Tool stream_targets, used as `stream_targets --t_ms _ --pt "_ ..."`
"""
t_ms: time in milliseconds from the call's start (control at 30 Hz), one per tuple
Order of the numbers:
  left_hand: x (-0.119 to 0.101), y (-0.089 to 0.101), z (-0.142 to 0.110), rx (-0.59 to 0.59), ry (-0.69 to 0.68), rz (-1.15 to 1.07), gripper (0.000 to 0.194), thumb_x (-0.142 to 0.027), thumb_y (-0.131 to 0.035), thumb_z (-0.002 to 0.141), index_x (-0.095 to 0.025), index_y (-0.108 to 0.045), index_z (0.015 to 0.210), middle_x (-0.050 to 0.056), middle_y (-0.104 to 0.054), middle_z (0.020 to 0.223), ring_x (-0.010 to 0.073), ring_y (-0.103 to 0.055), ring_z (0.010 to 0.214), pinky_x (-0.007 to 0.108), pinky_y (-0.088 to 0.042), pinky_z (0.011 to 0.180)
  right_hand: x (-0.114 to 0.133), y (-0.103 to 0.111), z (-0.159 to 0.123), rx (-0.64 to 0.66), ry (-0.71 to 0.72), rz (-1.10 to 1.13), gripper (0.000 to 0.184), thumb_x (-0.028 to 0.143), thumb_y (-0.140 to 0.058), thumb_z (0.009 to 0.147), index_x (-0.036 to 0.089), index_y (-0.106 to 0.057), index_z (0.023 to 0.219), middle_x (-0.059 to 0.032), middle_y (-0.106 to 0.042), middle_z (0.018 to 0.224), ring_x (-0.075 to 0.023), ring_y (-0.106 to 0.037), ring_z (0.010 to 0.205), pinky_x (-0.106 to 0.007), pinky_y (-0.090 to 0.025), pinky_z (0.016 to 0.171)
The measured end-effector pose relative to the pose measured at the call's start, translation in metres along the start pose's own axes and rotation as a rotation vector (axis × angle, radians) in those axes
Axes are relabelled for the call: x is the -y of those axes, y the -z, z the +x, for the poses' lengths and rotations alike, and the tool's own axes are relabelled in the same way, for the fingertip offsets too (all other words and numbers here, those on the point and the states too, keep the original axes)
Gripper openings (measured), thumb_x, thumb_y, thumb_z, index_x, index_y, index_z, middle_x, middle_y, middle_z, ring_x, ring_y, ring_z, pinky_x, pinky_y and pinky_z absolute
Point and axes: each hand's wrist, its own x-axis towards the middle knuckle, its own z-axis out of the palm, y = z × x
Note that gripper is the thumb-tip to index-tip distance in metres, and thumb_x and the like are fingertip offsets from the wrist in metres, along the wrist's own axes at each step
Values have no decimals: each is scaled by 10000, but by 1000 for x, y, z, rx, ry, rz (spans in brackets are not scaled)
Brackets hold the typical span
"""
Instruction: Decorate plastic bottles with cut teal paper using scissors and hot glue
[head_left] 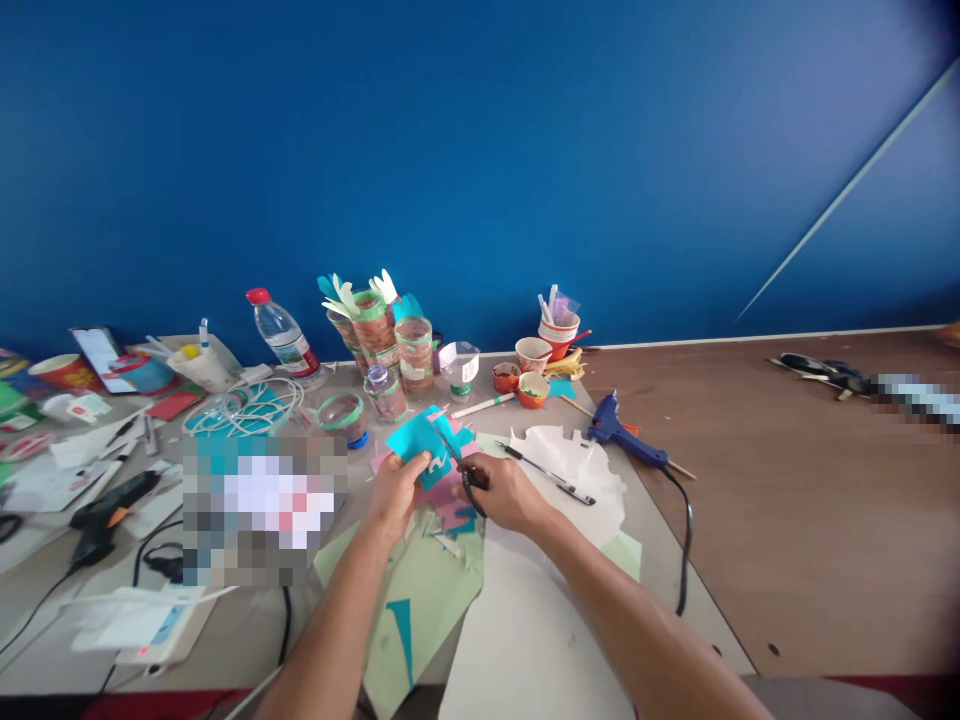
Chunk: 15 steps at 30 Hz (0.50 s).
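Observation:
My left hand (397, 490) pinches a piece of blue paper (412, 437) with a cut notch near the thumb. In my right hand (506, 490) is a pair of dark-handled scissors (470, 475), its blades lying at the right part of the blue paper. I cannot make out how far the blades are apart. Under both hands lie pink paper scraps (450, 505) and a green sheet (420, 590) with a narrow blue offcut (403, 630) on it. A white sheet (525, 620) spreads beneath my right forearm.
A blue glue gun (626, 432) with a black cord rests at right; a black pen (547, 472) lies on white paper. Decorated jars (415, 355), a water bottle (283, 340) and paint cups (533, 390) stand behind. A black glue gun (112, 510), cables and a power strip (169, 635) occupy the left.

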Motion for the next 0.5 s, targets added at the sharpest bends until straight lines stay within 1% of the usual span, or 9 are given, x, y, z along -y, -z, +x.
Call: stream_targets --t_ms 267,367,433,500 --pt "1 1 1 0 -16 21 191 -262 -791 588 -164 -671 700 -2 -662 617 135 -579 537 249 -456 567 0 -3 -1 -33 -21 63 90 289 -665 740 208 -653 778 42 -484 559 -105 -359 516 -215 -282 495" --pt "1 1 1 12 -22 25 181 -268 -787 594 -170 -657 673 -9 -654 610 127 -571 536 245 -458 568 1 -3 -1 -34 -43 67 97 294 -668 734 211 -638 773 45 -474 556 -106 -358 515 -218 -278 501" --pt "2 1 0 40 -13 21 177 -278 -780 606 -171 -655 672 -6 -656 623 127 -573 545 251 -468 580 1 -2 0 -35 -43 66 105 294 -661 734 209 -627 786 45 -485 573 -106 -371 525 -220 -286 516" --pt "3 1 -1 78 2 36 173 -288 -770 627 -169 -660 686 -1 -659 639 128 -575 556 258 -477 593 0 -1 1 -44 -35 67 85 271 -643 731 200 -599 747 49 -468 573 -103 -357 530 -218 -280 516"
